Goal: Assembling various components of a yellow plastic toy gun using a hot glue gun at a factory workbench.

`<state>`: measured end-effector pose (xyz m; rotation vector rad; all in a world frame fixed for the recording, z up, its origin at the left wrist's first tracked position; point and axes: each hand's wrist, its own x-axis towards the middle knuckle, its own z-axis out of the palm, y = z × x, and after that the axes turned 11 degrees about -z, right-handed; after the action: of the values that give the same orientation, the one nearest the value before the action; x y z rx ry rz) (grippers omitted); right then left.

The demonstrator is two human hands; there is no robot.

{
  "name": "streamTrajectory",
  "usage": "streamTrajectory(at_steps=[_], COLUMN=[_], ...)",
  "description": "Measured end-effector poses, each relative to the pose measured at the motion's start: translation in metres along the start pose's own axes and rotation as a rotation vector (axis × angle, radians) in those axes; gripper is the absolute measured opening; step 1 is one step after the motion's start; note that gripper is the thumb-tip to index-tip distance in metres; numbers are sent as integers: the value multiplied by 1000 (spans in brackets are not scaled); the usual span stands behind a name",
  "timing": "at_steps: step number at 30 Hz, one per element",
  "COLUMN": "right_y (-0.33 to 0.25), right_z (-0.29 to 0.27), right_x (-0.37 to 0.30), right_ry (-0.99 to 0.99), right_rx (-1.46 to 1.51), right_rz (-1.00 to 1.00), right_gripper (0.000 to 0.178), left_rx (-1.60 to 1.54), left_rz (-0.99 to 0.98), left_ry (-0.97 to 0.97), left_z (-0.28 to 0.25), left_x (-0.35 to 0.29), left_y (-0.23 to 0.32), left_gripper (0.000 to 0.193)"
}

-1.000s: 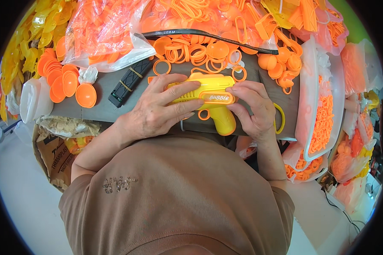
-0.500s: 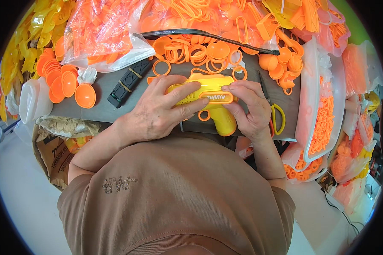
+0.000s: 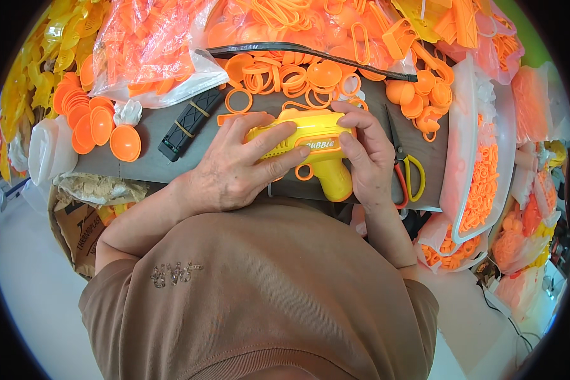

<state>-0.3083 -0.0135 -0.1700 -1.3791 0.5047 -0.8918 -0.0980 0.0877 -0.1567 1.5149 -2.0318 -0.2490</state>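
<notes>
Yellow toy gun (image 3: 324, 153) was held just left of the scissors (image 3: 399, 154), front clasped by the left hand (image 3: 234, 164), rear pinched between thumb and fingers of the right hand (image 3: 372, 152). Risk: scissors could have been knocked if right wrist was swung outward.

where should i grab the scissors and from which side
Likely by the yellow handle loop of the scissors, from the person's right: it lies nearer the person, clear of the right hand, while the blades point away.
</notes>
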Motion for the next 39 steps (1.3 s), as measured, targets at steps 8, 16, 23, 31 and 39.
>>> streamTrajectory(at_steps=[8, 16, 23, 31, 39], right_y=[5, 3, -20, -60, -46], right_z=[2, -2, 4, 22, 67], right_x=[0, 2, 7, 26, 44], right_ry=[-97, -156, -123, -487, -745], right_rx=[-245, -317, -241, -559, -557], right_rz=[-68, -127, -108, -272, -666], right_gripper=[20, 23, 49, 59, 63], left_rx=[-1, -18, -223, -291, -499], left_rz=[2, -13, -154, -234, -433], left_ry=[53, 12, 71, 92, -93], left_z=[7, -5, -13, -38, -67], left_x=[-3, 5, 17, 3, -16], left_y=[-1, 3, 1, 16, 9], left_gripper=[43, 57, 69, 75, 67])
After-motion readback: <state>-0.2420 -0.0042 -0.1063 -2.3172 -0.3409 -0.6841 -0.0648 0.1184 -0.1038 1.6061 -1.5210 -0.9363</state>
